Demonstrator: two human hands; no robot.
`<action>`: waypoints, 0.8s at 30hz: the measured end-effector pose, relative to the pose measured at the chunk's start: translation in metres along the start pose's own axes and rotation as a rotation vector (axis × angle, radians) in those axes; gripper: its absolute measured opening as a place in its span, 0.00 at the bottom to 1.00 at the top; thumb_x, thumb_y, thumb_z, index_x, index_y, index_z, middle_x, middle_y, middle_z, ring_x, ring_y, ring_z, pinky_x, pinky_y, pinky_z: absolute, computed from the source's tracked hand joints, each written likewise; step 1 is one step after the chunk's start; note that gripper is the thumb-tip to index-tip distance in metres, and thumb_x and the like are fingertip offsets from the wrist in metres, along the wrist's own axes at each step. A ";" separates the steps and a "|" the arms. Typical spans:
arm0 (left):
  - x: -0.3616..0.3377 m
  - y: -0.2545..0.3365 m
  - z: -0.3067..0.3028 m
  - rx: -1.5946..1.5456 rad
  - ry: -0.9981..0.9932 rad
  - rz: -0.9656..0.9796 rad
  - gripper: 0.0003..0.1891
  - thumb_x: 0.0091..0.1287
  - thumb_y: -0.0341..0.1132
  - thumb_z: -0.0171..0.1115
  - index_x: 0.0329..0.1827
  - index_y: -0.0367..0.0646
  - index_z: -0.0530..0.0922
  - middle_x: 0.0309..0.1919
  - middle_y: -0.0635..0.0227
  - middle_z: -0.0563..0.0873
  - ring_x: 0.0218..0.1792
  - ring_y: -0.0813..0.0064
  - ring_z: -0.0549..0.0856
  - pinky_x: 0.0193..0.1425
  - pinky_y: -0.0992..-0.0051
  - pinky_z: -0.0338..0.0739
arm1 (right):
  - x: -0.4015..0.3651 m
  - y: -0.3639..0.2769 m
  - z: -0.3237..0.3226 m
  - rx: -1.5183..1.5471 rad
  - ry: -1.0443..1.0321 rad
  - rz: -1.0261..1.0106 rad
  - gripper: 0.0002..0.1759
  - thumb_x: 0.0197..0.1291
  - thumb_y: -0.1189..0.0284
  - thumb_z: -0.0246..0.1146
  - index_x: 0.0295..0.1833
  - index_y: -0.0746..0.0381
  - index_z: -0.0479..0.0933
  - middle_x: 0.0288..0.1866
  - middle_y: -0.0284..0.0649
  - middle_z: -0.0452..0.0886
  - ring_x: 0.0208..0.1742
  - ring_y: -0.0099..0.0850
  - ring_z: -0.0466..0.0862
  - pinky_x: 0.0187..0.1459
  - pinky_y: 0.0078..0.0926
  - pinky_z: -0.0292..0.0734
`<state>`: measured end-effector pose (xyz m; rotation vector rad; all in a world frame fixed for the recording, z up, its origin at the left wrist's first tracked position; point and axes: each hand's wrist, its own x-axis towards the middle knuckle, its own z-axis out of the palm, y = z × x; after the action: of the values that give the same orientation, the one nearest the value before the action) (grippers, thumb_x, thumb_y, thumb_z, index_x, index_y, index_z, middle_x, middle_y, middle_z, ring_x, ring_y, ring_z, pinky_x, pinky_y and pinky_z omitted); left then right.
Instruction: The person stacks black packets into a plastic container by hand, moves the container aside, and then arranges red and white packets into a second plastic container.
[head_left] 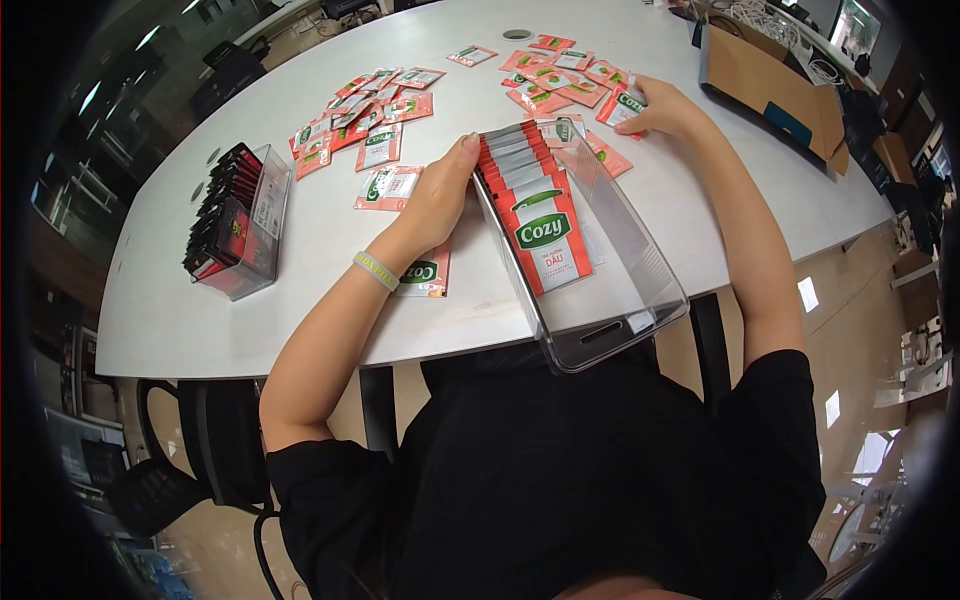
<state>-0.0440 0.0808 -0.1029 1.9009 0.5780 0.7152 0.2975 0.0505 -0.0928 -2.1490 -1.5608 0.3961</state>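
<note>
My left hand (438, 197) grips the left wall of a clear plastic box (652, 262), which is tilted at the table's near edge. Inside the box, a row of red and white Cozy tea sachets (546, 238) stands overlapping along the left side; its right side shows bare plastic. My right hand (668, 108) is closed on a single Cozy tea sachet (624, 103), pinched at the edge of a loose sachet pile (560, 80). More sachets lie partly hidden behind the box. Under my left forearm is another sachet (428, 272).
A second scattered pile of sachets (352, 115) lies left of centre on the white table (200, 325). Farther left stands a clear box (262, 225) packed with black and red packets. An open cardboard box (765, 90) sits at the right edge. Chairs (225, 435) stand below the table.
</note>
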 end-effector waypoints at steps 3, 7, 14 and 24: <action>0.001 -0.001 0.000 0.003 -0.009 0.006 0.30 0.73 0.56 0.31 0.50 0.37 0.72 0.38 0.63 0.80 0.37 0.76 0.75 0.47 0.76 0.69 | -0.016 -0.018 -0.010 -0.260 0.298 -0.192 0.28 0.40 0.62 0.73 0.47 0.64 0.76 0.38 0.46 0.83 0.42 0.41 0.82 0.43 0.32 0.75; 0.001 -0.003 0.001 0.007 0.016 0.077 0.30 0.73 0.56 0.31 0.49 0.36 0.72 0.38 0.61 0.80 0.37 0.75 0.76 0.49 0.74 0.69 | -0.062 -0.075 -0.043 0.098 0.203 -0.337 0.13 0.49 0.74 0.68 0.36 0.64 0.71 0.27 0.36 0.78 0.25 0.19 0.75 0.23 0.19 0.67; 0.000 0.001 -0.001 0.023 -0.029 0.046 0.29 0.74 0.54 0.31 0.50 0.35 0.71 0.39 0.60 0.80 0.38 0.74 0.76 0.50 0.73 0.69 | -0.128 -0.137 -0.019 0.070 -0.440 -0.905 0.15 0.45 0.69 0.71 0.35 0.63 0.74 0.25 0.36 0.75 0.29 0.31 0.77 0.30 0.26 0.70; -0.001 -0.001 0.001 -0.020 0.006 0.084 0.28 0.74 0.53 0.32 0.48 0.35 0.71 0.39 0.59 0.80 0.39 0.74 0.75 0.51 0.73 0.68 | -0.155 -0.142 0.009 -0.294 -0.203 -0.901 0.22 0.42 0.74 0.70 0.41 0.65 0.68 0.32 0.46 0.78 0.31 0.44 0.81 0.32 0.36 0.76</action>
<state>-0.0436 0.0801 -0.1043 1.9142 0.4951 0.7783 0.1276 -0.0578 -0.0324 -1.3698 -2.6087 0.0751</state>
